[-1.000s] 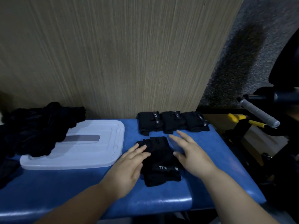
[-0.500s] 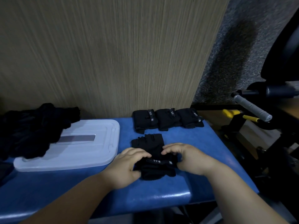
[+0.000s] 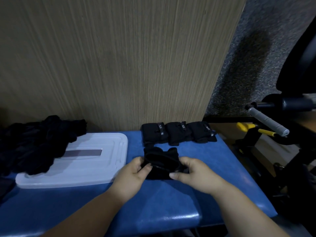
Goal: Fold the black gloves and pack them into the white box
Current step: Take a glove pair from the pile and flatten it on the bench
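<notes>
Black glove (image 3: 160,161) on blue worktop (image 3: 171,199), long axis near-to-far, pinched at near end between left hand (image 3: 131,175) and right hand (image 3: 196,173); fold direction presumably far.

Three folded gloves (image 3: 178,134) lie behind the held glove (image 3: 161,162); the lid (image 3: 95,161) sits left, apparently under a heap (image 3: 34,142).
</notes>
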The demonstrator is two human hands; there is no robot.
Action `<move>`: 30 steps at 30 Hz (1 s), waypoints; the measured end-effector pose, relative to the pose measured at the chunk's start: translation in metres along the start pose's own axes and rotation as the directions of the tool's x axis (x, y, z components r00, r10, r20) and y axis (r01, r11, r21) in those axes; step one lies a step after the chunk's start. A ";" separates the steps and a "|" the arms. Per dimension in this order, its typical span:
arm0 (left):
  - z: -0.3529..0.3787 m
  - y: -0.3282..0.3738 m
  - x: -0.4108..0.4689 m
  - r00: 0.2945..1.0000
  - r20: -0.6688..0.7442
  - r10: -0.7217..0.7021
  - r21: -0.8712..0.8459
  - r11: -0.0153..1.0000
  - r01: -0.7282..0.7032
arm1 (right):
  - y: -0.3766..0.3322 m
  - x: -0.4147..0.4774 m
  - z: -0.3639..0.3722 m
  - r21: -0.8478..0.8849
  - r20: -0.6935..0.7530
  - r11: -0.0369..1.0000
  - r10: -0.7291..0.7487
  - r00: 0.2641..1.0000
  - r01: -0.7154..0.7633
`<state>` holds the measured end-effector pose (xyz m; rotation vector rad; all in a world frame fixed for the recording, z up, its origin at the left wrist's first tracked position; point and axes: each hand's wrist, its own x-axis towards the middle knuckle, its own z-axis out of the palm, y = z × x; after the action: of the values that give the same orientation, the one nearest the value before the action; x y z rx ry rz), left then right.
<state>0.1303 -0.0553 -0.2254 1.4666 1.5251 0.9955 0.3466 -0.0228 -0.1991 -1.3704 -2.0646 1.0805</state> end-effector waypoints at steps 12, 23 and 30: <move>0.006 -0.002 0.000 0.977 -0.168 0.134 0.298 0.951 -0.079 | -0.003 0.008 0.013 -0.080 -0.186 0.961 0.247 0.951 -0.265; 0.008 -0.007 0.003 0.961 -0.005 0.276 0.595 0.773 -0.219 | -0.013 0.008 0.017 -0.022 -0.105 0.972 0.231 0.967 -0.234; -0.003 0.004 0.002 0.983 -0.091 0.156 0.664 0.745 -0.057 | -0.027 0.002 0.014 0.048 0.062 0.944 0.323 0.944 -0.326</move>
<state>0.1296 -0.0532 -0.2204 2.0208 2.0500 0.6421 0.3206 -0.0311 -0.1865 -1.7108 -1.8667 1.3118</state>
